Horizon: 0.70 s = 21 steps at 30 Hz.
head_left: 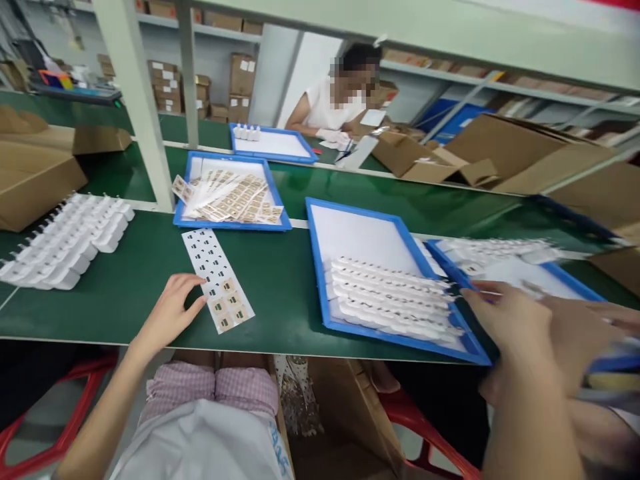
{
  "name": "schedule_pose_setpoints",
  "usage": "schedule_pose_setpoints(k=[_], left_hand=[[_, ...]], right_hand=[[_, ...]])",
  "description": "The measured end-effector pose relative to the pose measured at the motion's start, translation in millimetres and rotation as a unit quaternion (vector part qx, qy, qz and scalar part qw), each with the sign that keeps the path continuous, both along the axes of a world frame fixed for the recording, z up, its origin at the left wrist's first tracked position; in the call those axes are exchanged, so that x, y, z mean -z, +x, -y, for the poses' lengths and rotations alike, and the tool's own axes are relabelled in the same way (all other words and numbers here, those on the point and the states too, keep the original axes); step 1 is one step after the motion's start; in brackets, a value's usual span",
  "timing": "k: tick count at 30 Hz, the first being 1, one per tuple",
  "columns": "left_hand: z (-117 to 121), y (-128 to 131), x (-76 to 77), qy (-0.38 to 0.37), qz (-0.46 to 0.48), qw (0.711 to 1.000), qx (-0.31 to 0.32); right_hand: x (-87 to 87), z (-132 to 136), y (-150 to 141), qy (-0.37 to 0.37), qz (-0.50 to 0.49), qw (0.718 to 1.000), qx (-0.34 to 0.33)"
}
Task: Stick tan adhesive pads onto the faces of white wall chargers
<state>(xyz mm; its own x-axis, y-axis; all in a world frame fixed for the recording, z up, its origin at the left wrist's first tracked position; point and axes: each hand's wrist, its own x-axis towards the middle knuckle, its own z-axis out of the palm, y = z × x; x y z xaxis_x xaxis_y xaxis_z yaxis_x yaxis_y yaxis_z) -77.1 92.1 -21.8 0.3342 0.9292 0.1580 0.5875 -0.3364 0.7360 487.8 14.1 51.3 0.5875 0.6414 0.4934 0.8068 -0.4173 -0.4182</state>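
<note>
Left of the frame's centre, a sticker sheet (219,280) lay flat on the surface (280,280), probably for easy reach, its left edge right by the spread fingers of the left hand (173,308). At right, near a blue tray (319,267) of white parts (390,293), rowed perhaps to save space, the right hand (515,317) was bent; whether it pinched anything I couldn't tell. Beyond, another tray (277,193) held piled sheets (230,195).

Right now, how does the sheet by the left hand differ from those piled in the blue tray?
The single sheet lies alone on the green table; the piled sheets overlap in a blue tray. The single sheet is mostly white with dark marks, tan squares only at its near end; the piled sheets show many tan squares. Both have tan squares on white.
</note>
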Motion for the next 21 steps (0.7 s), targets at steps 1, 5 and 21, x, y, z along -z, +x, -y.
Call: schedule_pose_setpoints(k=[1, 5, 21], left_hand=[[-11, 0, -3.2, 0.005, -0.043, 0.999, 0.031], [-43, 9, -4.7, -0.024, -0.172, 0.976, 0.132], [-48, 18, 14.1, 0.001, -0.201, 0.971, 0.13]], right_hand=[[-5.3, -2, -16, 0.009, 0.002, 1.0, 0.003], [-5.6, -17, -137, 0.061, -0.031, 0.968, -0.24], [78.2, -110, -326, -0.178, -0.058, 0.823, -0.536]])
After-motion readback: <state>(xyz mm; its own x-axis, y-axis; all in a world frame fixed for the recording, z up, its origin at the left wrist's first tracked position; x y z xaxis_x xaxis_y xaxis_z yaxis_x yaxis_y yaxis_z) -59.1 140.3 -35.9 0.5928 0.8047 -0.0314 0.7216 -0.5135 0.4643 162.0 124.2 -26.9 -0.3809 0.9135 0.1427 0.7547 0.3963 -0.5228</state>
